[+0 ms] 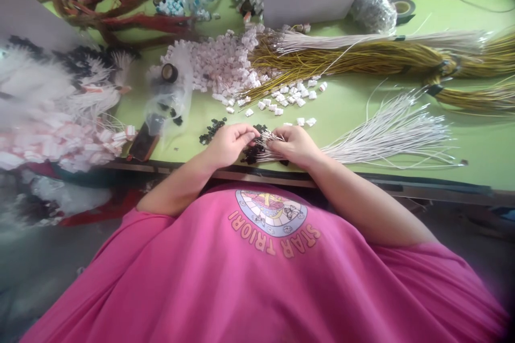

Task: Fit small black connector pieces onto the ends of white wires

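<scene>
My right hand [296, 146] is closed around a bundle of thin white wires [386, 134], whose far ends fan out over the table to the right. Their near tips [267, 138] stick out between my two hands. Thumb and forefinger of my left hand [231, 144] are pinched together at these tips; what they hold, if anything, is too small to make out. Small black connectors [253, 154] lie in a pile under the wire tips. Another cluster of black connectors [212, 129] is just beyond my left hand.
Beyond my hands lie loose white connectors [300, 101] and a larger heap [221, 61]. Yellow-green wires [362, 61] stretch across the right. At left are a clear bag [177, 80], a dark phone-like object [144, 140] and piled white-connector wires [72, 136]. The table edge [402, 187] runs before me.
</scene>
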`<move>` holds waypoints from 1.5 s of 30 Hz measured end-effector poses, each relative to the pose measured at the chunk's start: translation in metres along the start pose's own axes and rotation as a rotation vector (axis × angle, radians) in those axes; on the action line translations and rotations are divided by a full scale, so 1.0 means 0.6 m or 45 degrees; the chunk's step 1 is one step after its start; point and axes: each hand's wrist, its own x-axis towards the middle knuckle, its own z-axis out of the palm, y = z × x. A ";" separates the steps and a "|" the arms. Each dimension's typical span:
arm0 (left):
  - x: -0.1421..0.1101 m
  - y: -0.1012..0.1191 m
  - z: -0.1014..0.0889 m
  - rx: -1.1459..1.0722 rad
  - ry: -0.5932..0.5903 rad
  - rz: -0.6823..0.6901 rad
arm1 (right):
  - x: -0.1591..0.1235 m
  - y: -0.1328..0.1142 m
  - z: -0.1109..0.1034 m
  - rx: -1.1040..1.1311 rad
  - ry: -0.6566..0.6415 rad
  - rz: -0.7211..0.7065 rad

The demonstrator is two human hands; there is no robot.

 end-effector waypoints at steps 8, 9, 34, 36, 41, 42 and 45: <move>0.008 -0.026 0.045 -0.382 0.042 -0.136 | -0.001 0.000 -0.007 0.000 -0.023 -0.001; 0.008 -0.028 0.048 -0.393 0.059 -0.148 | -0.001 -0.001 -0.006 -0.020 -0.016 0.001; 0.010 -0.015 0.060 -0.726 0.157 -0.388 | 0.000 0.004 -0.009 0.037 -0.143 -0.060; 0.012 -0.016 0.059 -0.767 0.143 -0.408 | -0.001 0.002 -0.010 0.038 -0.154 -0.062; 0.017 -0.016 0.052 -0.872 0.039 -0.426 | -0.003 0.002 -0.011 0.104 -0.205 -0.052; 0.017 -0.015 0.052 -0.875 0.032 -0.433 | -0.003 0.004 -0.011 0.115 -0.222 -0.051; 0.016 -0.009 0.054 -0.837 0.035 -0.460 | -0.001 0.008 -0.010 0.101 -0.248 -0.050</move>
